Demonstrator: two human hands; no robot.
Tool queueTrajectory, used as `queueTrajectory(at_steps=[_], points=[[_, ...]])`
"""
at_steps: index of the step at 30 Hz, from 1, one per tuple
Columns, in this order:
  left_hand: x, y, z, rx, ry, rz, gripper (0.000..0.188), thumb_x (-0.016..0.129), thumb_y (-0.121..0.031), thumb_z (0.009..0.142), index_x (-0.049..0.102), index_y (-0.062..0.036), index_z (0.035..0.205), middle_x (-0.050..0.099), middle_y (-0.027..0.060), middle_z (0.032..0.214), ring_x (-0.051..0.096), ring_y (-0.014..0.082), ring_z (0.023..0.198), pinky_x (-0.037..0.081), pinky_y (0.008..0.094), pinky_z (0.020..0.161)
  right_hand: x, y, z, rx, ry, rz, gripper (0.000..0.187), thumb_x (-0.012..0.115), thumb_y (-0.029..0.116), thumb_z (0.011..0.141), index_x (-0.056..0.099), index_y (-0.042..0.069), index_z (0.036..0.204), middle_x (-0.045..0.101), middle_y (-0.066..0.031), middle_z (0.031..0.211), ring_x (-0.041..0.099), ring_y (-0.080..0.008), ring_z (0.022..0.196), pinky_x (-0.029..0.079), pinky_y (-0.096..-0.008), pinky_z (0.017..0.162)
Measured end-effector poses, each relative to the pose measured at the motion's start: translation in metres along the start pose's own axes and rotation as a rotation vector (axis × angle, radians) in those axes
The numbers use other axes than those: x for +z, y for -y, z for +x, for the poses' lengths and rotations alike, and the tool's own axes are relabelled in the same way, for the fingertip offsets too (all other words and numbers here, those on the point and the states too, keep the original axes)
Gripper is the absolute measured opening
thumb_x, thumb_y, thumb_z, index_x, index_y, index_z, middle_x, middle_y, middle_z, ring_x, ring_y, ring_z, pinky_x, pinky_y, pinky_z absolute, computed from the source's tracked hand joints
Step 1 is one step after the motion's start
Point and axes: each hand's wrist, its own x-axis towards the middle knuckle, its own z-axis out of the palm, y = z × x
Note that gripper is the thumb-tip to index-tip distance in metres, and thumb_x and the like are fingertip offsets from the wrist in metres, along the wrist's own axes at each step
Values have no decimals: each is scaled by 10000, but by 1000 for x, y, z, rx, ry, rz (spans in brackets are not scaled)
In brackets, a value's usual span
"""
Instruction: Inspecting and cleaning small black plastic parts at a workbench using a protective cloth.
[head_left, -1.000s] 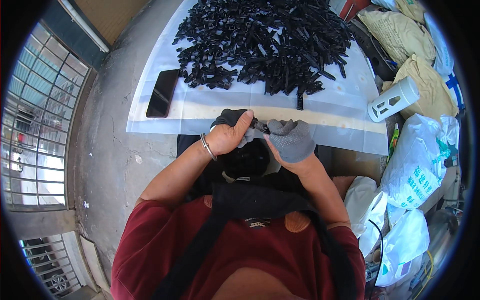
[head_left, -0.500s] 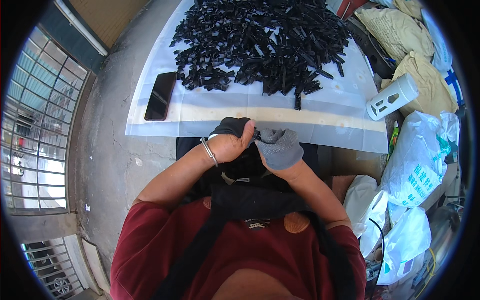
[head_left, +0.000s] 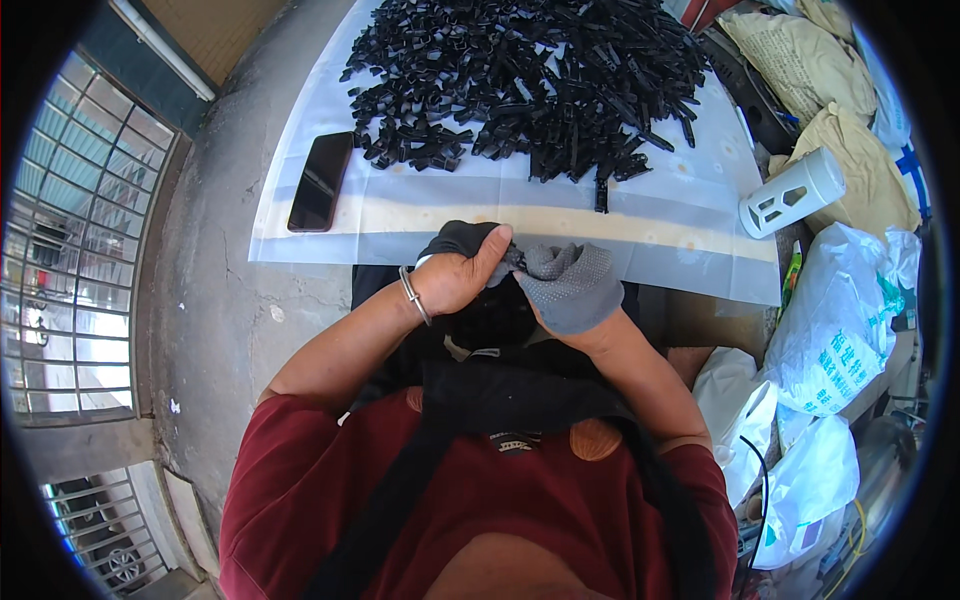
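Note:
My left hand point(head_left: 462, 268), in a black glove that leaves the thumb bare, is closed just past the table's near edge, with a metal bangle on its wrist. Beside it my right hand point(head_left: 572, 288), in a grey dotted glove, is pinched shut. Between the fingertips of both hands sits a small black plastic piece point(head_left: 516, 262), mostly covered by the fingers. Beyond them a big heap of black plastic pieces point(head_left: 520, 90) covers the far part of the table; short curved ones lie to the left, longer narrow ones to the right.
A phone point(head_left: 321, 183) rests at the left of the sheet-covered table point(head_left: 400, 215). On the right edge lies a white plastic cylinder with cut-outs point(head_left: 792, 194). Sacks point(head_left: 835, 315) and bags crowd the right side. A barred window point(head_left: 85, 240) stands at far left.
My right hand has shifted slightly to the right and turned a little. The left hand has risen slightly in the picture and keeps its grip; the small piece stays between them.

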Motion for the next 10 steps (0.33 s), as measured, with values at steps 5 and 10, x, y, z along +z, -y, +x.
queueTrajectory(at_steps=[5, 10], points=[[12, 0, -2, 68, -84, 44, 333, 351, -238, 913, 556, 2, 806, 584, 218, 794, 532, 412, 753, 420, 441, 660, -6, 5, 5, 16, -45, -54, 263, 570, 229, 755, 539, 64, 957, 565, -114, 821, 558, -278, 687, 438, -377, 587], [13, 5, -5, 224, -121, 141, 309, 379, -249, 926, 575, -10, 922, 600, 208, 834, 575, 352, 786, 444, 403, 699, 6, 8, -3, 46, -94, -7, 308, 583, 251, 741, 527, 61, 978, 553, -122, 920, 541, -314, 823, 426, -404, 694]])
